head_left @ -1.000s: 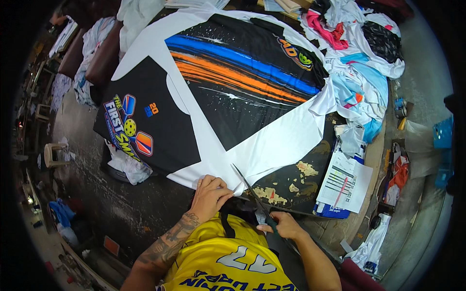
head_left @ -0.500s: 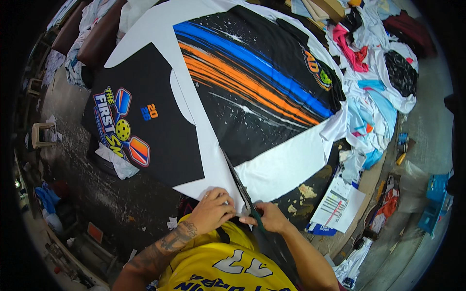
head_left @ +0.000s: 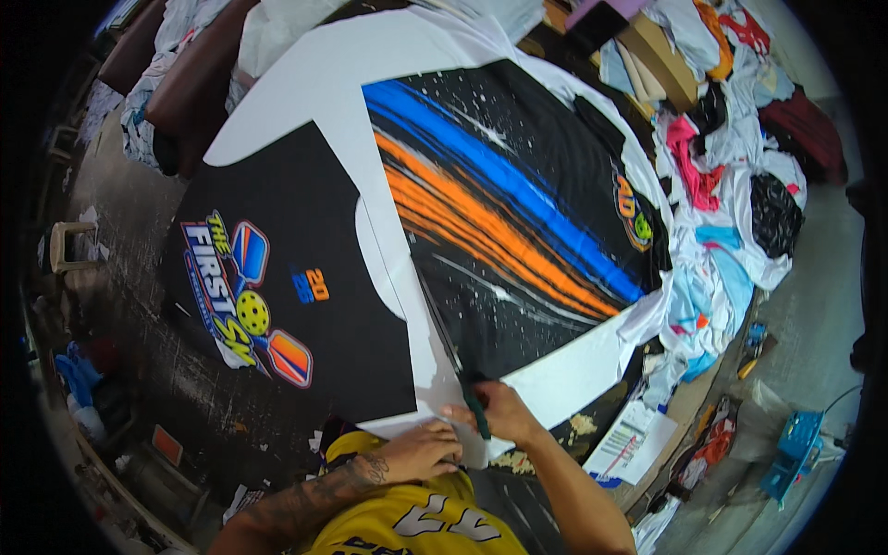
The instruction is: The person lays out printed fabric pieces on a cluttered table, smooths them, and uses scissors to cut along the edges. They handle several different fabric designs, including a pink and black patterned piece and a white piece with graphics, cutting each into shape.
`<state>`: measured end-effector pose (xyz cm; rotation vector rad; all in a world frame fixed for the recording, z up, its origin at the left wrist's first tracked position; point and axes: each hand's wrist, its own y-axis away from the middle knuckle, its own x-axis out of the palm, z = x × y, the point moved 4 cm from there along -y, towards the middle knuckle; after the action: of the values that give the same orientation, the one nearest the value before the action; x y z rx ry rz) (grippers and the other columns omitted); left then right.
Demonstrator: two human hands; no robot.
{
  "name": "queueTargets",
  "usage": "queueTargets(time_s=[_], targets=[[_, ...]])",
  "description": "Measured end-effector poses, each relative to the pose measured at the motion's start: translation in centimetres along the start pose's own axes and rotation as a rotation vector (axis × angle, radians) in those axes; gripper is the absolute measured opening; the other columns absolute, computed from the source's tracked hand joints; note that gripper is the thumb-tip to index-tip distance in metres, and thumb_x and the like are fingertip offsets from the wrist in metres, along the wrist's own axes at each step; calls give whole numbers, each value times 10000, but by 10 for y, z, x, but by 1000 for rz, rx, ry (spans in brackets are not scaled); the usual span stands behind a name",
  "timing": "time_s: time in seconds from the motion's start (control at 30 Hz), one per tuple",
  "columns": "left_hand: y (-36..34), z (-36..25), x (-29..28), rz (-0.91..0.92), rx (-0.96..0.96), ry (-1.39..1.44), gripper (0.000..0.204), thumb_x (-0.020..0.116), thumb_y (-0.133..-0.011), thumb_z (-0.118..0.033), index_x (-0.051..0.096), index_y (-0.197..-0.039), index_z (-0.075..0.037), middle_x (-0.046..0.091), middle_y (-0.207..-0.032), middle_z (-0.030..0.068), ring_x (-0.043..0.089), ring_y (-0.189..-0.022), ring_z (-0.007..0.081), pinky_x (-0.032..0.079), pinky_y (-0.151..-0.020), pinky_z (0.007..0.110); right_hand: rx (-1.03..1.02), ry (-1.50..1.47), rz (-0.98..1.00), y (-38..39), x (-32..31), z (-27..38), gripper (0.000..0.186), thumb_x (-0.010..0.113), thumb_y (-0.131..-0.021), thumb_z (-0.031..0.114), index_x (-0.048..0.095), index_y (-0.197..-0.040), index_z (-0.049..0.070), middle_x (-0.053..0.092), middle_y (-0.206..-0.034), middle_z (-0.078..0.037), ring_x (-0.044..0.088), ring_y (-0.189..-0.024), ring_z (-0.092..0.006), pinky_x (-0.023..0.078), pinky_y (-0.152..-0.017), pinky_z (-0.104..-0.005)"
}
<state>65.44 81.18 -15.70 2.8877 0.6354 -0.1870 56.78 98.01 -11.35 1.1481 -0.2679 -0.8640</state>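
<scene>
My right hand (head_left: 507, 412) grips a large pair of scissors with dark green handles (head_left: 477, 412). Their long blades point away from me, lying along the white strip beside the left edge of a black fabric panel (head_left: 546, 268) with blue and orange streaks. My left hand (head_left: 421, 451) has its fingers curled on the near edge of the white fabric (head_left: 435, 375), just left of the scissors. To the left, a black shirt panel (head_left: 277, 240) with colourful paddle graphics belongs to the same spread sheet. The fingertips of my left hand are partly hidden.
A heap of mixed cloth scraps (head_left: 721, 250) lines the table's right side, with a cardboard box (head_left: 659, 60) behind. Printed papers (head_left: 629, 444) lie near right. A plastic stool (head_left: 72, 248) stands at left; a blue plastic object (head_left: 794, 453) sits on the floor at right.
The scissors have advanced farther along the strip between the two black panels, and my right hand now overlaps the streaked panel's near corner. The fabric sits lower in view.
</scene>
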Motion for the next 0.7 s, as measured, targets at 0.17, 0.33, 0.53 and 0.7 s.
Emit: queueTargets(time_s=[0.17, 0.33, 0.53, 0.7], targets=[[-10, 8, -15, 168, -93, 190, 250, 738, -982, -251, 711, -1131, -52, 686, -1224, 142, 570, -1307, 346, 442, -1159, 460, -42, 7, -66, -32, -17, 38, 800, 854, -785, 745, 769, -899, -42, 735, -811, -169, 693, -772, -260, 539, -729, -400], [-20, 18, -36, 314, -185, 394, 313, 688, -1042, -285, 681, -1188, -8, 717, -1163, 188, 685, -1147, 359, 519, -1049, 461, -6, -39, -47, -54, -30, 74, 724, 853, -836, 697, 749, -918, -14, 682, -716, -101, 680, -680, -194, 540, -658, -356], [-44, 32, -46, 526, -200, 533, 400, 602, -1105, -391, 662, -1218, -12, 746, -1139, 182, 711, -1089, 319, 536, -962, 447, 122, -5, 39, -79, -49, 118, 782, 810, -813, 774, 709, -799, -1, 697, -770, -164, 703, -777, -314, 554, -763, -415], [-58, 53, -34, 612, -135, 576, 462, 602, -1104, -470, 666, -1207, -24, 744, -1120, 176, 708, -1071, 301, 541, -954, 425, -2, 35, -16, -102, -72, 176, 733, 826, -845, 720, 753, -896, -8, 702, -793, -124, 693, -759, -248, 547, -735, -384]])
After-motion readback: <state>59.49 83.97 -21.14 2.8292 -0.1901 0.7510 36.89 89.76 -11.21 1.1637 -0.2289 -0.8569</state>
